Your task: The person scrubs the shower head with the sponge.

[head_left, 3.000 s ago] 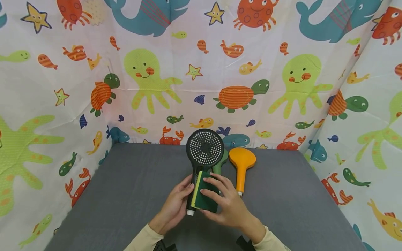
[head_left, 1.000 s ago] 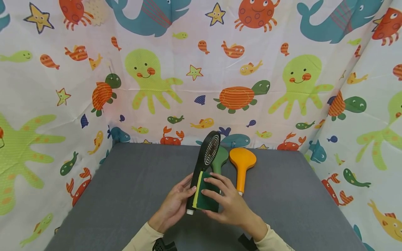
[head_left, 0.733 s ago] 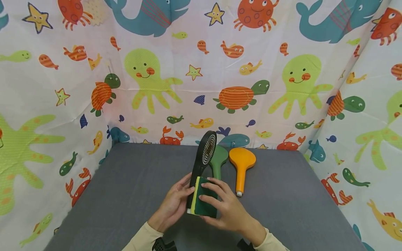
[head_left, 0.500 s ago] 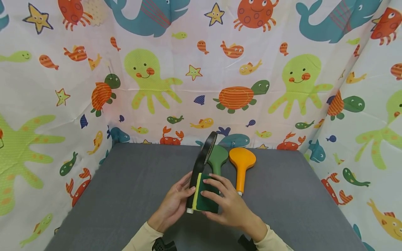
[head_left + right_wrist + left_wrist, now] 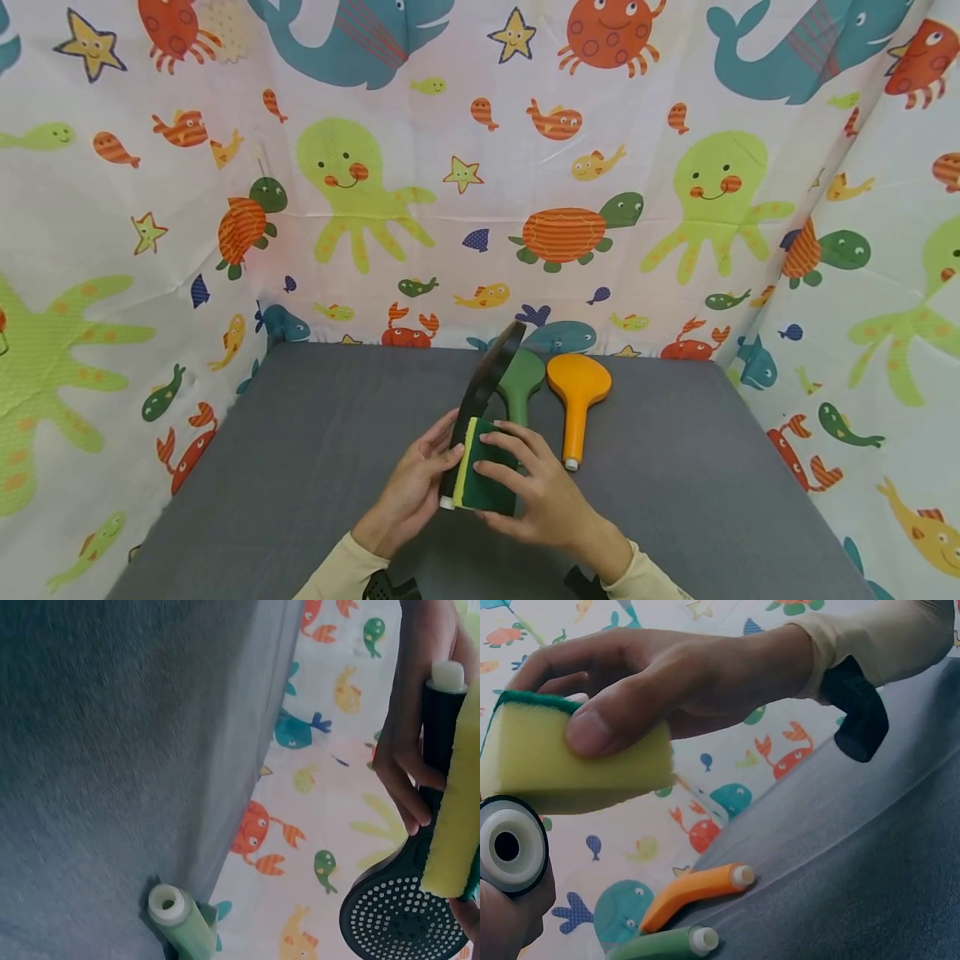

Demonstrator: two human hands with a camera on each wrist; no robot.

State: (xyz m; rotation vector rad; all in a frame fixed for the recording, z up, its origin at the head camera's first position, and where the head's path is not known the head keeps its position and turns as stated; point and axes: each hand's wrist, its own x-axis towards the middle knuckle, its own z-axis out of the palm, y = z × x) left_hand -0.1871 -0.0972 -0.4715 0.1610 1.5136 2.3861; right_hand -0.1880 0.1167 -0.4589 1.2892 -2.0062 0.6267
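Observation:
My left hand (image 5: 408, 500) grips the handle of a black shower head (image 5: 491, 367) above the table. It tilts to the right, its disc edge-on in the head view; the right wrist view shows the perforated spray face (image 5: 405, 919). The handle's white threaded end (image 5: 447, 502) pokes out below the fingers. With spread fingers and thumb, my right hand (image 5: 551, 496) holds a sponge (image 5: 487, 479), dark green scouring layer outward. Its yellow side (image 5: 577, 761) lies along the black handle, just beside my left thumb.
Behind my hands, a green shower head (image 5: 522, 379) and an orange shower head (image 5: 579, 383) lie on the grey table (image 5: 315, 467). A white curtain (image 5: 465, 242) printed with sea animals surrounds the table at the back and sides.
The black shower head has rotated in my left hand, from spray face toward the head camera to edge-on. My right hand has shifted the sponge slightly up and down along the handle.

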